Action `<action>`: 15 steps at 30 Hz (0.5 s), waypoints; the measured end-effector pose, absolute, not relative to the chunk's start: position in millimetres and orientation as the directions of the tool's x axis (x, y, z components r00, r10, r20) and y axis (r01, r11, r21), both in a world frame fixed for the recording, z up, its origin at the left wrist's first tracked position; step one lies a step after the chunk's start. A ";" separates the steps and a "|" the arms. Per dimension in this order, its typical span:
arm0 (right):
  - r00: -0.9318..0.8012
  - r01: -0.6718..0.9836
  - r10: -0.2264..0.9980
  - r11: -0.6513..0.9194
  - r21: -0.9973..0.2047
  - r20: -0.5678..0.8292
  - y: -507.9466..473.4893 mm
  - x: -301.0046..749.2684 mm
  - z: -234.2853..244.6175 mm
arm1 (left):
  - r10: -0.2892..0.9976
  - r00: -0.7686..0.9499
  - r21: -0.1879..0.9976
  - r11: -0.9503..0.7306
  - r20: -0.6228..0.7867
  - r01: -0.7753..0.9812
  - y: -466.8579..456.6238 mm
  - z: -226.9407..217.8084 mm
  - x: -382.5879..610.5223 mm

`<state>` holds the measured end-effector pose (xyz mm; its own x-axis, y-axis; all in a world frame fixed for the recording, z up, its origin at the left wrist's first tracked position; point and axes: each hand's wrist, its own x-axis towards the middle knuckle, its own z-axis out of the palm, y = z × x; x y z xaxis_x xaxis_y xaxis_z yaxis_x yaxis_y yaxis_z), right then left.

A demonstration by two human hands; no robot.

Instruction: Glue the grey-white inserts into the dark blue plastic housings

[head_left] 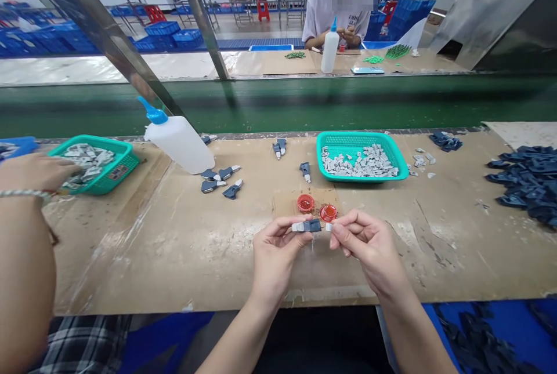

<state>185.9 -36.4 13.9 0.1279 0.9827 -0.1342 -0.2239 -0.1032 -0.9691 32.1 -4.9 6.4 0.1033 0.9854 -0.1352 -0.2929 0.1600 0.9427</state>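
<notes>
My left hand (274, 249) pinches a small dark blue plastic part with a grey tip (306, 226) just above the cardboard-covered bench (174, 246). My right hand (363, 240) is closed beside it, fingertips pinching a tiny grey piece (328, 227) close to the blue part's end. Two small red caps (316, 207) holding liquid sit on the bench right behind my fingers. A teal basket of grey pieces (361, 156) stands farther back. Several finished blue-and-grey parts (221, 180) lie to the left of it.
A white squeeze bottle with a blue nozzle (176, 137) leans at back left. A co-worker's hand (37, 172) reaches into another teal basket (98, 162) at left. Dark blue parts (528, 180) are heaped at right. Beyond a green conveyor (304, 104), another person sits working.
</notes>
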 end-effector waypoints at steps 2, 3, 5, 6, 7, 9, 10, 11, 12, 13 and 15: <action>0.099 -0.220 0.987 -0.105 -0.970 -0.129 -34.7 183.3 14.4 | 0.986 0.124 0.941 0.147 -0.114 -0.306 -6.0 7.7 32.3; 0.087 -0.217 0.988 -0.108 -0.970 -0.129 -33.6 182.5 14.1 | 0.985 0.135 0.939 0.146 -0.108 -0.310 -6.4 8.2 32.1; 0.066 -0.205 0.988 -0.125 -0.971 -0.141 -31.8 181.0 13.0 | 0.984 0.142 0.937 0.147 -0.106 -0.316 -7.0 8.9 31.4; 0.056 -0.195 0.986 -0.141 -0.971 -0.154 -31.1 180.2 12.5 | 0.984 0.139 0.938 0.148 -0.108 -0.315 -7.3 9.2 30.9; 0.044 -0.184 0.984 -0.161 -0.970 -0.171 -30.8 179.5 12.0 | 0.985 0.134 0.939 0.148 -0.111 -0.310 -7.6 9.4 30.3; 0.006 -0.174 0.978 -0.206 -0.963 -0.211 -31.2 178.2 11.2 | 0.984 0.132 0.945 0.151 -0.116 -0.290 -8.9 9.3 29.2; -0.025 -0.178 0.973 -0.229 -0.957 -0.228 -32.0 177.8 10.8 | 0.983 0.138 0.949 0.153 -0.119 -0.277 -10.1 8.9 28.7; -0.061 -0.189 0.968 -0.249 -0.950 -0.242 -32.9 177.6 10.3 | 0.983 0.144 0.952 0.152 -0.117 -0.265 -11.6 8.3 28.4; -0.100 -0.205 0.963 -0.266 -0.942 -0.250 -34.0 177.6 9.6 | 0.983 0.148 0.956 0.147 -0.112 -0.253 -13.4 7.4 28.3; -0.140 -0.225 0.957 -0.281 -0.933 -0.255 -35.2 177.8 8.8 | 0.984 0.147 0.959 0.139 -0.105 -0.245 -15.5 6.3 28.3; -0.214 -0.267 0.944 -0.302 -0.915 -0.249 -37.3 177.8 7.0 | 0.988 0.136 0.964 0.104 -0.073 -0.244 -19.3 3.6 28.5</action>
<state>177.8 -37.3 7.0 -0.2140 0.9445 -0.2494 -0.2669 -0.3021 -0.9151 28.5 -19.3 3.6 0.1361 0.9880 -0.0726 -0.2438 0.1044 0.9642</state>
